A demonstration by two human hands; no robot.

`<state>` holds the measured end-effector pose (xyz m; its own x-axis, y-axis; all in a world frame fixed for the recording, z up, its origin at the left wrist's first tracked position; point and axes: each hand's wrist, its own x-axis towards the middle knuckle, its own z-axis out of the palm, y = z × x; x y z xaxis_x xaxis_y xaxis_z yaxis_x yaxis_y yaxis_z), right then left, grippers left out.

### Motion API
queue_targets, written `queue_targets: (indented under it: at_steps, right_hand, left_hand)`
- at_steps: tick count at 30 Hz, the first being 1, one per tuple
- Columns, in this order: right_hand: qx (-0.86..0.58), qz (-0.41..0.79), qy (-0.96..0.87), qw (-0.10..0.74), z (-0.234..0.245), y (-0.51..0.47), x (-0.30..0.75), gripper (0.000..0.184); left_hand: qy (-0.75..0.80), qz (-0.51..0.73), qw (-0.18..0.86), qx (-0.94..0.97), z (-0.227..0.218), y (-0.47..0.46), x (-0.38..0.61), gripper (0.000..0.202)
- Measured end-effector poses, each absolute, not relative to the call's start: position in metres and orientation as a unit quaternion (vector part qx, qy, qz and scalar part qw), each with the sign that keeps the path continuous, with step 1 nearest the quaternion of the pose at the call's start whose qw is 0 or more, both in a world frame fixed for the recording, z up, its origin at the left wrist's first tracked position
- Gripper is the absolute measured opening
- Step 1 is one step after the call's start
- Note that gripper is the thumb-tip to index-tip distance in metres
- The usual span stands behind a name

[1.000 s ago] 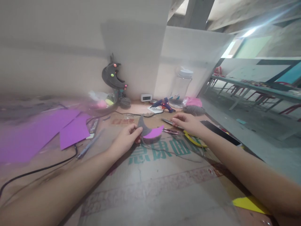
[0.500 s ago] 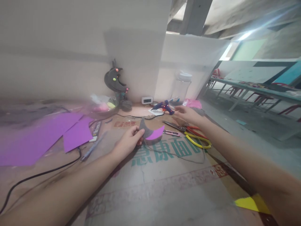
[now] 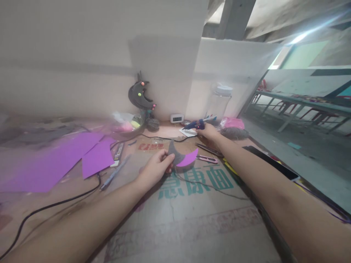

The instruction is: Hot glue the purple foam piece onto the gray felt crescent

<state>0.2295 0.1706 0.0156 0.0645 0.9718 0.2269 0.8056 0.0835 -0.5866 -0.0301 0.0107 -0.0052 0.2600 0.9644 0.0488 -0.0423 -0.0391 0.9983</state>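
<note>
Between the thumb and fingers of my left hand [image 3: 155, 167] is a grey felt crescent piece [image 3: 174, 152], held over the cardboard. A purple curved piece [image 3: 188, 158] shows along its right side; whether the two are joined I cannot tell. At the back, my right hand [image 3: 208, 133] is closed around the handle of a dark blue glue gun [image 3: 193, 125], whose nozzle points left over a white paper scrap [image 3: 186, 132]. Near my right forearm lie a pink utility knife [image 3: 207, 159] and pliers [image 3: 210, 149], partly covered by the arm.
Purple sheets [image 3: 97, 160], a pen [image 3: 115, 173] and a black cord [image 3: 55, 202] lie on the left. A decorated grey crescent [image 3: 139, 95] stands at the wall, near a small clock [image 3: 177, 118] and a clear jar [image 3: 219, 102]. A dark phone-like slab [image 3: 271, 162] lies by the right edge.
My right hand has moved forward onto the glue gun and closed around its handle. My left hand keeps its hold on the felt crescent. The view has shifted slightly.
</note>
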Motion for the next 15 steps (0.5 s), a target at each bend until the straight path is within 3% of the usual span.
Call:
queue_targets:
  at_steps: [6,11,15]
  right_hand:
    - [-0.667,0.145,-0.654,0.327,0.028,0.154,0.236,0.029]
    - [-0.623,0.183,-0.671,0.356,0.044,0.099,0.235,0.029]
    - [-0.556,0.183,-0.687,0.430,0.044,0.042,0.227,0.027]
  left_hand:
    - [0.420,0.452,0.557,0.555,-0.006,0.011,-0.031,0.027]
    - [0.420,0.461,0.563,0.542,-0.005,0.010,-0.032,0.022]
    - [0.424,0.462,0.562,0.539,-0.002,0.009,-0.033,0.016]
